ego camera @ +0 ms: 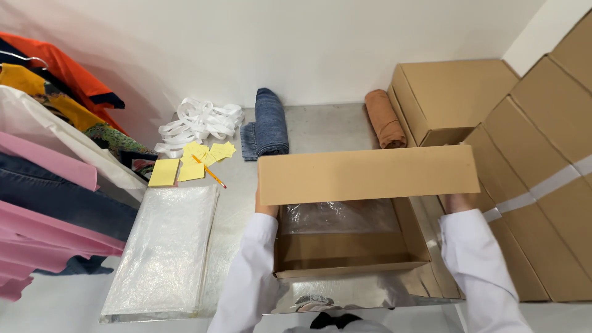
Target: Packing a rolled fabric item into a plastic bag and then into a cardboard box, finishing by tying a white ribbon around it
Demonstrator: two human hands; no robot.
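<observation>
in the head view we hold a cardboard box point(351, 246) at the near edge of the counter point(320, 129), our left hand point(265, 208) and right hand point(461, 202) gripping the ends of its raised lid point(368, 174), fingers hidden behind it. a clear plastic bag point(342, 216) lies inside. folded jeans point(270, 122) and a brown garment point(383, 118) sit by the far edge, yellow notes point(185, 163) with a pencil point(211, 172) toward the left.
</observation>
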